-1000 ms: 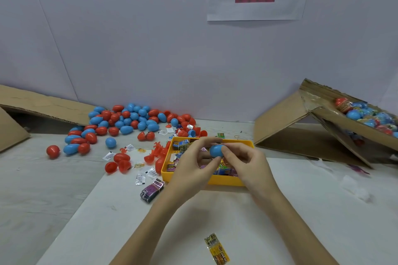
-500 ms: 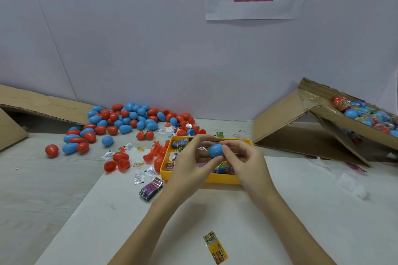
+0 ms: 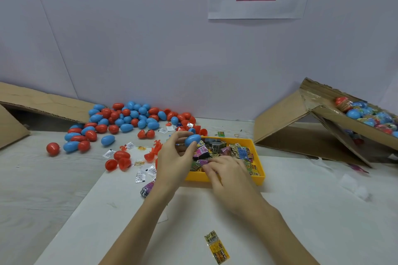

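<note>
Above the far left corner of the yellow tray [image 3: 259,176], the left hand [image 3: 174,157] holds a blue plastic egg [image 3: 192,140]. Thumb and fingertips are curled round its lower end, and the egg tilts up and to the right, clear of the tray's contents. Just beside it, the right hand [image 3: 228,173] lies palm down over the near part of the tray. Its fingers are lightly bent, and their tips touch the printed film sleeves [image 3: 237,150] heaped inside. Whether they pinch one cannot be told.

The tray sits at the far edge of a white sheet [image 3: 129,221], and a single flat sleeve [image 3: 216,247] lies on that sheet near the forearms. Left of the tray are scattered small white sachets [image 3: 140,176] and open red egg halves [image 3: 148,156]. Further back, a pile of closed red and blue eggs [image 3: 129,118] spreads toward the wall. A cardboard flap [image 3: 43,103] slopes at the far left. Well to the right, a tipped cardboard box [image 3: 284,122] holds wrapped eggs [image 3: 366,116]. A paper sign [image 3: 256,6] hangs on the wall above.
</note>
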Motion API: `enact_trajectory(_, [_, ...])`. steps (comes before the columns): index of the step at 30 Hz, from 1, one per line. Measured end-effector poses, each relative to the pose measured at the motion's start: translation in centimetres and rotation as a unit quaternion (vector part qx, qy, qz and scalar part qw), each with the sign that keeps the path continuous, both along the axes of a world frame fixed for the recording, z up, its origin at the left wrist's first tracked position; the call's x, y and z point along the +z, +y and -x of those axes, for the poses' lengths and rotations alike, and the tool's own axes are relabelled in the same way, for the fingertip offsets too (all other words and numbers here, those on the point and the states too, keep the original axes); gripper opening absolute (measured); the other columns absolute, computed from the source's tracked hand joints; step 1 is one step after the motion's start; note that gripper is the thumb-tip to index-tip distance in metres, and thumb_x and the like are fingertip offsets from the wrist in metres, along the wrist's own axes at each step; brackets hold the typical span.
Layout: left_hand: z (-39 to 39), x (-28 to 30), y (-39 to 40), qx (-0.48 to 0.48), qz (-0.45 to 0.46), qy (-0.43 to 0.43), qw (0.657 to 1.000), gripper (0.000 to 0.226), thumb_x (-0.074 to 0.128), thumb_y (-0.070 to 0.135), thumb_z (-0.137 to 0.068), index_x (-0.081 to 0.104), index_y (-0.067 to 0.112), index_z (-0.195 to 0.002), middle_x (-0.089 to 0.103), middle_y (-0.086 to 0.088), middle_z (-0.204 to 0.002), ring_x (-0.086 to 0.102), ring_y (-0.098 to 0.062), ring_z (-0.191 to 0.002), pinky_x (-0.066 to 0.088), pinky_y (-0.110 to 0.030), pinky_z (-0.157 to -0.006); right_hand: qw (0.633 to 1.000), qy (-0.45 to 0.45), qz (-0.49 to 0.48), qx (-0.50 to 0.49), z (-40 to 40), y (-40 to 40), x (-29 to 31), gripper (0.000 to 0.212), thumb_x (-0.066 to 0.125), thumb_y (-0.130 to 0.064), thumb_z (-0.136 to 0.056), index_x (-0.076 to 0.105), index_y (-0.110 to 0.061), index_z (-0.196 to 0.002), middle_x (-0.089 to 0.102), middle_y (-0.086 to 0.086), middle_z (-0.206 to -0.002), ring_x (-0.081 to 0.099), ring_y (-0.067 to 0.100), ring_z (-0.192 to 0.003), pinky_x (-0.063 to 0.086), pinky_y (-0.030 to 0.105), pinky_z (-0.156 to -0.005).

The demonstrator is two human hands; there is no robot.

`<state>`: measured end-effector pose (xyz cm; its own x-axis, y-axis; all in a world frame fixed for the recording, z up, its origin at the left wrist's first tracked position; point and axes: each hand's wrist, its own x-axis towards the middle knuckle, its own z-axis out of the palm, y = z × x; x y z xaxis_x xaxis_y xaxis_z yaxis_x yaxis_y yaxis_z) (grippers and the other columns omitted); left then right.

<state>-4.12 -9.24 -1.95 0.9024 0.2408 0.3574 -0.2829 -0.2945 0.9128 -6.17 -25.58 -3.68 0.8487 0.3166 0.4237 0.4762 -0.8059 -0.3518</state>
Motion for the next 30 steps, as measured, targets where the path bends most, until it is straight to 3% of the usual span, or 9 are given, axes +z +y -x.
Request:
enact_trajectory(6, [0.0, 0.1, 0.2, 0.003, -0.005, 0.004, 1.000, 0.024, 0.071, 0.025, -0.095, 0.063, 0.036, -0.115, 0.062, 0.026, -0.102, 0.064, 0.001, -0.093, 0.051, -0.006, -0.065, 0.998, -0.013, -0.066, -0.017, -0.2, -0.2, 0.6, 0.026, 0.052, -0.025, -0.107, 0.075, -0.015, -0.113, 0.073, -0.001, -0.108, 0.060, 0.014, -0.105, 0.048, 0.033, -0.099])
enact_trajectory(8, [0.1, 0.1, 0.2, -0.004, 0.001, 0.000, 1.000, 0.024, 0.072, 0.024, -0.095, 0.064, 0.036, -0.113, 0.063, 0.026, -0.101, 0.064, 0.007, -0.091, 0.051, -0.005, -0.066, 0.995, -0.030, -0.094, -0.026, -0.1, -0.4, 1.0, 0.017, 0.062, -0.015, -0.101, 0.077, -0.014, -0.111, 0.074, 0.000, -0.107, 0.064, 0.013, -0.103, 0.053, 0.030, -0.095])
enact_trajectory(11, [0.2, 0.2, 0.1, -0.014, -0.003, -0.007, 1.000, 0.024, 0.073, 0.022, -0.094, 0.063, 0.037, -0.112, 0.065, 0.024, -0.102, 0.061, 0.015, -0.092, 0.050, -0.005, -0.068, 0.989, -0.048, -0.128, -0.046, 0.1, -0.6, 1.4, 0.023, 0.067, -0.008, -0.097, 0.074, -0.019, -0.116, 0.075, -0.004, -0.105, 0.066, 0.010, -0.101, 0.054, 0.022, -0.091])
enact_trajectory(14, [0.2, 0.1, 0.0, -0.012, -0.015, -0.006, 1.000, 0.025, 0.074, 0.024, -0.094, 0.065, 0.032, -0.116, 0.067, 0.019, -0.104, 0.065, 0.005, -0.093, 0.053, -0.008, -0.071, 0.986, -0.042, -0.138, -0.088, 0.2, -0.8, 1.6, 0.033, 0.074, -0.016, -0.093, 0.068, -0.021, -0.125, 0.074, -0.003, -0.106, 0.066, 0.011, -0.101, 0.051, 0.018, -0.087])
enact_trajectory(17, [0.2, 0.1, -0.1, -0.012, -0.022, -0.007, 1.000, 0.028, 0.074, 0.023, -0.093, 0.066, 0.027, -0.119, 0.068, 0.014, -0.107, 0.066, -0.002, -0.096, 0.054, -0.008, -0.073, 0.986, -0.044, -0.120, -0.110, 0.0, -1.1, 1.7, 0.022, 0.079, -0.030, -0.088, 0.072, -0.019, -0.106, 0.072, -0.003, -0.101, 0.063, 0.012, -0.095, 0.057, 0.034, -0.088])
enact_trajectory(22, [0.4, 0.2, -0.2, -0.026, -0.023, -0.003, 0.999, 0.027, 0.076, 0.022, -0.092, 0.065, 0.029, -0.116, 0.069, 0.013, -0.106, 0.068, -0.005, -0.095, 0.059, -0.017, -0.077, 0.985, -0.041, -0.103, -0.131, 0.0, -1.6, 1.8, 0.026, 0.077, -0.044, -0.087, 0.075, -0.019, -0.095, 0.073, -0.004, -0.094, 0.064, 0.013, -0.089, 0.055, 0.039, -0.083])
enact_trajectory(24, [0.5, 0.3, -0.3, -0.031, -0.026, -0.001, 0.999, 0.027, 0.076, 0.022, -0.091, 0.064, 0.031, -0.114, 0.069, 0.013, -0.106, 0.068, -0.006, -0.094, 0.059, -0.018, -0.077, 0.983, -0.033, -0.119, -0.132, -0.1, -1.8, 1.8, 0.023, 0.074, -0.042, -0.091, 0.078, -0.020, -0.096, 0.075, -0.005, -0.092, 0.065, 0.012, -0.086, 0.056, 0.036, -0.081])
enact_trajectory(27, [0.6, 0.4, -0.4, -0.035, -0.031, -0.004, 0.999, 0.027, 0.076, 0.022, -0.091, 0.064, 0.031, -0.114, 0.069, 0.012, -0.106, 0.069, -0.007, -0.093, 0.060, -0.019, -0.078, 0.978, -0.014, -0.165, -0.128, -0.2, -2.2, 2.0, 0.020, 0.070, -0.035, -0.096, 0.082, -0.021, -0.104, 0.078, -0.006, -0.093, 0.062, 0.004, -0.081, 0.051, 0.016, -0.070])
enact_trajectory(30, [0.7, 0.6, -0.5, -0.039, -0.035, -0.003, 0.999, 0.027, 0.077, 0.022, -0.091, 0.063, 0.034, -0.112, 0.069, 0.013, -0.106, 0.069, -0.008, -0.093, 0.060, -0.018, -0.078, 0.981, -0.014, -0.155, -0.112, -0.4, -2.3, 1.9, 0.022, 0.068, -0.031, -0.098, 0.080, -0.020, -0.112, 0.077, -0.003, -0.109, 0.063, 0.007, -0.097, 0.056, 0.026, -0.084])
